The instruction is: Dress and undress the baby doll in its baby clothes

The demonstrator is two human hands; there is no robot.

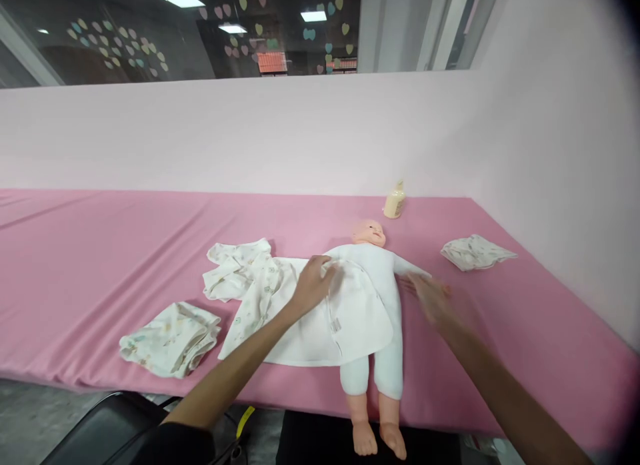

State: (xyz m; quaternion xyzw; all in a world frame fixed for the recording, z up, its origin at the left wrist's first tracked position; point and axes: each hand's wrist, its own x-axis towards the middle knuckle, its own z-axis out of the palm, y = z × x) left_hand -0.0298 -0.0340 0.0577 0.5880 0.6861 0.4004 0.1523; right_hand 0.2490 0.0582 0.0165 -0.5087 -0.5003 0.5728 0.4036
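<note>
Pink cloth [125, 238] covers the long surface, backed by a pale wall [240, 138]. On it, right of centre, lies a doll [393, 298] on its back, dressed in white, its head turned to one side, one sleeved arm stretched outward. Its bare legs emerge from white trouser ends, and its feet overhang the near edge. A white garment [305, 342] is spread across its front, plain side up, with a small label showing; bunched, print-dotted fabric [237, 272] adjoins it at the left.

The left hand [315, 285] curls at the garment over the doll's chest; whether it pinches the cloth I cannot tell. The right hand [430, 295], blurred, reaches the outstretched cuff with fingers extended; its grip is unclear.

Beyond the doll's head stands a pale yellow pump bottle [395, 204]. Folded printed cloths lie further out, one at left [173, 338], another at right [477, 253]. Heart stickers [262, 0] dot the dark window [175, 45] above.
</note>
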